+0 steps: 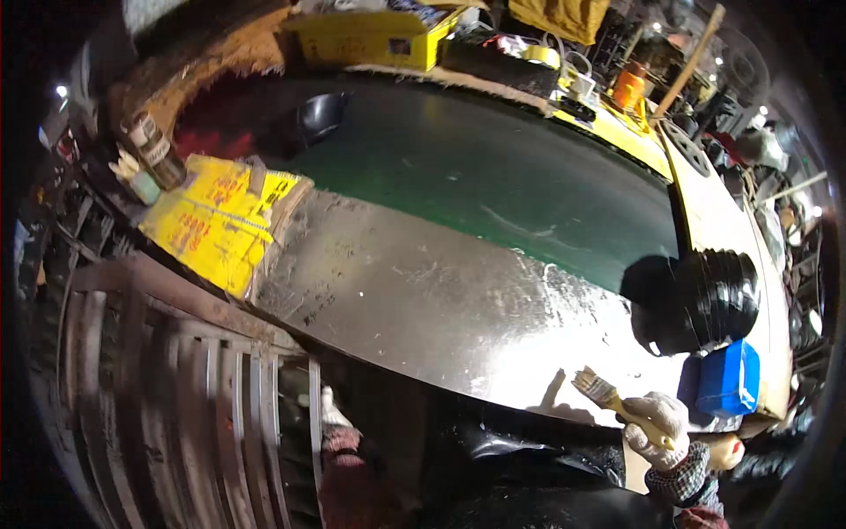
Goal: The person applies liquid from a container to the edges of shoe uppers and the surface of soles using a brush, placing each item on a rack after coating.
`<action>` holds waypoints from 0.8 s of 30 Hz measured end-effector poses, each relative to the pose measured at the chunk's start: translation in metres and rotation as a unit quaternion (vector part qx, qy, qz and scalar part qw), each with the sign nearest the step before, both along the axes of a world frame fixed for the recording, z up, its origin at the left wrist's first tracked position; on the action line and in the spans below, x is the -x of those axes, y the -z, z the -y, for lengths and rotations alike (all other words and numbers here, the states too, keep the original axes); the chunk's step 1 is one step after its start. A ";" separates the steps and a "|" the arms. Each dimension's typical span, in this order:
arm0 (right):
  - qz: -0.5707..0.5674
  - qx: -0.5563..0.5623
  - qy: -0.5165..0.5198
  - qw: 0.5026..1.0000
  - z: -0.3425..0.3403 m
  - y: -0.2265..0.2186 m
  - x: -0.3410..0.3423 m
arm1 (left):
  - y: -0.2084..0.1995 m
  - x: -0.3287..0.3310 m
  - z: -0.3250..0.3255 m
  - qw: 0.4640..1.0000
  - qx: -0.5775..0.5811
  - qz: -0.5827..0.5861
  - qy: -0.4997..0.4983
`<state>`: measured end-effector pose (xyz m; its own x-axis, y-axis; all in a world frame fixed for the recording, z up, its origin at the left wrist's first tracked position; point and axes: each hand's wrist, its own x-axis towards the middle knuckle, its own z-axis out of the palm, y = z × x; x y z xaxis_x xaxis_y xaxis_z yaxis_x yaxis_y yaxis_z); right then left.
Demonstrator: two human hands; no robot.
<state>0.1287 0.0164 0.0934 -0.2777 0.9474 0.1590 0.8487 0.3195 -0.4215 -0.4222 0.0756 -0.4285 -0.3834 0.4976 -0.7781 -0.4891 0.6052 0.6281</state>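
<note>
The right hand point(656, 429), gloved, is closing its fingers round the handle of a paintbrush point(597, 389), which is pointing up and left over the bright lower-right edge of the metal worktop point(405, 282). The left hand point(330, 407), also gloved, is hanging beside the slatted rack point(198, 388) at lower centre-left; whether its fingers are gripping anything, I cannot tell. A careless sweep to the right could be knocking the blue container point(730, 379), which is standing near the worktop's edge, and a bump could be tipping the stack of black rounds point(705, 300) just above it. The blue container is hiding its contents from this angle. At upper centre, a yellow bin point(357, 51) is holding dark, indistinct items; at upper left, a black bowl point(322, 115) is showing no clear contents, and a dark bottle point(157, 152) is leaning.
</note>
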 end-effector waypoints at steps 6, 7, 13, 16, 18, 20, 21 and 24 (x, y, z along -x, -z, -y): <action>-0.052 -0.012 -0.012 0.999 0.028 -0.008 -0.017 | -0.146 -0.077 0.081 0.899 -0.022 0.424 -0.107; -0.068 -0.046 -0.030 0.996 0.032 -0.008 -0.022 | -0.135 -0.077 0.118 0.850 -0.173 0.497 -0.025; -0.364 -0.002 0.042 0.931 0.074 -0.016 -0.070 | -0.355 -0.167 0.179 0.887 -0.255 0.372 0.100; -0.067 -0.246 0.044 0.966 0.095 -0.040 -0.118 | -0.425 -0.203 0.170 0.826 -0.367 0.348 0.249; -0.141 -0.379 0.176 0.898 0.113 -0.040 -0.148 | -0.441 -0.235 0.140 0.726 -0.499 0.332 0.339; 0.103 -0.509 0.335 0.786 0.134 -0.033 -0.217 | -0.466 -0.290 0.129 0.689 -0.526 0.379 0.325; 0.009 -0.500 0.369 0.784 0.142 -0.029 -0.246 | -0.481 -0.317 0.131 0.739 -0.508 0.358 0.260; -0.253 -0.280 0.480 0.792 0.173 -0.046 -0.290 | -0.475 -0.357 0.104 0.728 -0.458 0.378 0.344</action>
